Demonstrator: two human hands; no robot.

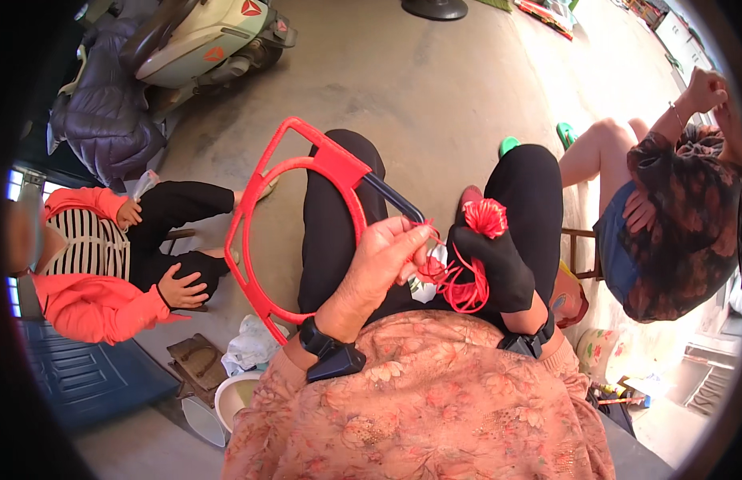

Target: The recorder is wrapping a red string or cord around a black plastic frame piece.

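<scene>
My bare left hand [379, 260] pinches a thin strand of red cord beside the end of a dark bent tube [393, 196]. That tube joins a red plastic frame [241, 240], an angular outer bar around a round ring, which leans over my left thigh. My right hand [499, 264], in a black glove, is closed around a bundle of red and pale cord [485, 218] whose looped end sticks out above the fingers. Loose loops of red cord [467, 294] hang between my two hands. The fingertips of the gloved hand are partly hidden.
On the left sits a person in a coral jacket [99, 308]; on the right, another in a dark patterned top [683, 232]. A scooter [203, 52] stands far left. Near my left side are a pale basin [227, 400] and a brown bag [197, 360]. A patterned bucket [599, 352] stands right.
</scene>
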